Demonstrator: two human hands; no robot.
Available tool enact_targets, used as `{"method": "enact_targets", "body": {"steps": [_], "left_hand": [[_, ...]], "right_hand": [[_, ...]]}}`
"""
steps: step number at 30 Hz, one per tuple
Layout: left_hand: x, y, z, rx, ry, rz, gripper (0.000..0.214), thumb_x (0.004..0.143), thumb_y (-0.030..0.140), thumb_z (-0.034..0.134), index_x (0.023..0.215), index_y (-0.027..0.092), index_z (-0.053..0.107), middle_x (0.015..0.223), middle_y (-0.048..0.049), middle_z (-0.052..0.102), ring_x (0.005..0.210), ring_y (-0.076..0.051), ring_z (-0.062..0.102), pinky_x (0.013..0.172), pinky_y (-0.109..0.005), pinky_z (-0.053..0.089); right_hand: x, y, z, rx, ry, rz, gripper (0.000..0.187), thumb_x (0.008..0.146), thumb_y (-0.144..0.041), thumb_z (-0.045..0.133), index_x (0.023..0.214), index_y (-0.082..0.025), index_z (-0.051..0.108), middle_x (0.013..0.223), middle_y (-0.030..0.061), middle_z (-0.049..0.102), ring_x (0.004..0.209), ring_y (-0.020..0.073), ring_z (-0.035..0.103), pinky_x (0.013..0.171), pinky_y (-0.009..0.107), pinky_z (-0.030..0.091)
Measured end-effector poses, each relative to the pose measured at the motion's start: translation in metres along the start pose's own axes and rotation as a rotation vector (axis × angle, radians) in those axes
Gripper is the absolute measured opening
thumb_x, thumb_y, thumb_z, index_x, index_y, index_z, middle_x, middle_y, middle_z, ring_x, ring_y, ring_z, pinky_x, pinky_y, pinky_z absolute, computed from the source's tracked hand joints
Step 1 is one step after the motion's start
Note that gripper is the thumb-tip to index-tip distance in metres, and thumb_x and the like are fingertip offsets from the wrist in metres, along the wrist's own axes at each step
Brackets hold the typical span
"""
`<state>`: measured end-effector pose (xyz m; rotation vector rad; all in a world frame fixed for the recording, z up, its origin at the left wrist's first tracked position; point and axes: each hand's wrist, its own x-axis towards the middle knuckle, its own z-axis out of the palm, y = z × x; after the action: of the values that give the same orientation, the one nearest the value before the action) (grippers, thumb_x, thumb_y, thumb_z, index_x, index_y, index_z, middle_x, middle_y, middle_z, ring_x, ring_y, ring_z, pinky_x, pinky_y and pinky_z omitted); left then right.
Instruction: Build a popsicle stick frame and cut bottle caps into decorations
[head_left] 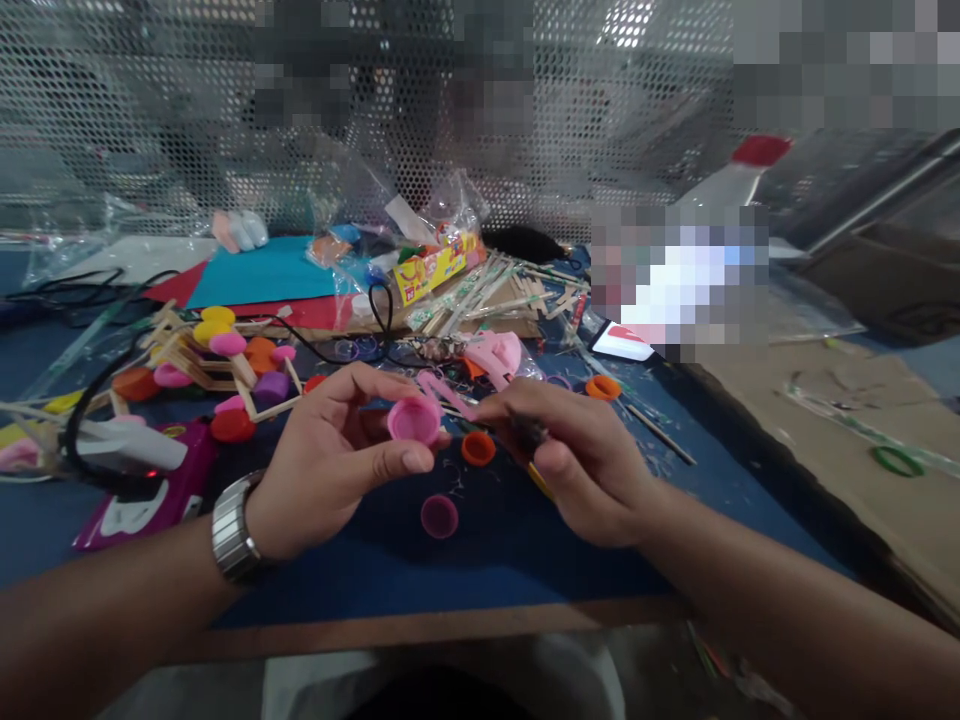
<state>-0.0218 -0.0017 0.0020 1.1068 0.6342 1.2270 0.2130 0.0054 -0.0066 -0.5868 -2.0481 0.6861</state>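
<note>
My left hand (330,455), with a metal-band watch (236,527) on its wrist, pinches a pink bottle cap (415,422) between thumb and fingers, the hollow side facing me. A thin pink strip (448,393) runs from behind the cap towards the fingertips of my right hand (577,445). That hand is closed around a dark tool, blurred and mostly covered by the fingers; a yellow part (540,481) shows below it. Under the hands, a second pink cap (439,516) lies on the blue table, and an orange cap (478,448) sits between the hands.
Stick frames with coloured caps (232,365) stand at left, beside a purple packet (165,490) and black cable. Behind are a yellow box (439,270), wooden sticks (480,295) and blue sheets (262,270). At right lie another orange ring (602,387) and cardboard (810,430).
</note>
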Motion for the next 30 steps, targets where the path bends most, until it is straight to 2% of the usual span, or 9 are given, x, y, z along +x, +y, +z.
{"method": "enact_targets", "body": {"steps": [4, 9, 16, 21, 26, 30], "left_hand": [[-0.0010, 0.0011, -0.0013, 0.057, 0.011, -0.043, 0.040, 0.057, 0.014, 0.100, 0.087, 0.019, 0.074, 0.086, -0.0009, 0.080, 0.072, -0.013, 0.076, 0.068, -0.019, 0.064], [-0.0022, 0.0031, 0.0010, 0.104, 0.027, -0.060, 0.042, 0.053, 0.014, 0.101, 0.084, 0.018, 0.074, 0.077, -0.0003, 0.077, 0.065, -0.013, 0.071, 0.062, -0.020, 0.061], [-0.0025, 0.0061, 0.0051, 0.141, 0.010, 0.013, 0.037, 0.054, 0.016, 0.101, 0.082, 0.019, 0.076, 0.071, 0.0016, 0.075, 0.060, -0.011, 0.069, 0.058, -0.018, 0.060], [-0.0046, 0.0061, 0.0078, 0.205, 0.030, 0.086, 0.035, 0.055, 0.020, 0.101, 0.080, 0.018, 0.077, 0.076, -0.0013, 0.079, 0.065, -0.016, 0.074, 0.059, -0.024, 0.064], [-0.0087, 0.0053, 0.0073, 0.277, 0.037, 0.114, 0.036, 0.055, 0.020, 0.101, 0.084, 0.023, 0.080, 0.082, -0.0027, 0.082, 0.074, -0.021, 0.077, 0.069, -0.032, 0.068], [-0.0088, 0.0063, 0.0072, 0.251, 0.065, 0.119, 0.033, 0.057, 0.023, 0.101, 0.084, 0.024, 0.080, 0.080, -0.0014, 0.081, 0.070, -0.021, 0.077, 0.065, -0.033, 0.068]], "right_hand": [[0.0038, -0.0033, -0.0010, -0.178, -0.110, -0.098, 0.048, 0.109, -0.051, 0.039, 0.121, -0.012, 0.066, 0.085, 0.0070, 0.066, 0.067, 0.0162, 0.059, 0.061, 0.029, 0.047], [0.0033, -0.0020, 0.0005, -0.291, -0.133, -0.072, 0.044, 0.109, -0.047, 0.042, 0.118, -0.013, 0.067, 0.085, 0.0069, 0.067, 0.069, 0.0167, 0.061, 0.061, 0.029, 0.047], [0.0040, -0.0036, 0.0012, -0.287, -0.135, -0.046, 0.043, 0.106, -0.050, 0.048, 0.112, -0.013, 0.069, 0.084, 0.0068, 0.064, 0.069, 0.0171, 0.059, 0.062, 0.029, 0.045], [0.0027, -0.0041, 0.0037, -0.285, -0.127, -0.056, 0.039, 0.106, -0.049, 0.050, 0.100, -0.015, 0.068, 0.082, 0.0062, 0.063, 0.067, 0.0161, 0.057, 0.059, 0.028, 0.044], [0.0023, -0.0050, 0.0036, -0.284, -0.137, -0.048, 0.041, 0.105, -0.050, 0.050, 0.104, -0.015, 0.071, 0.081, 0.0065, 0.063, 0.067, 0.0170, 0.057, 0.059, 0.029, 0.044], [0.0038, -0.0046, 0.0012, -0.271, -0.120, -0.053, 0.038, 0.106, -0.047, 0.051, 0.111, -0.016, 0.072, 0.083, 0.0065, 0.065, 0.069, 0.0170, 0.060, 0.061, 0.029, 0.047]]}}
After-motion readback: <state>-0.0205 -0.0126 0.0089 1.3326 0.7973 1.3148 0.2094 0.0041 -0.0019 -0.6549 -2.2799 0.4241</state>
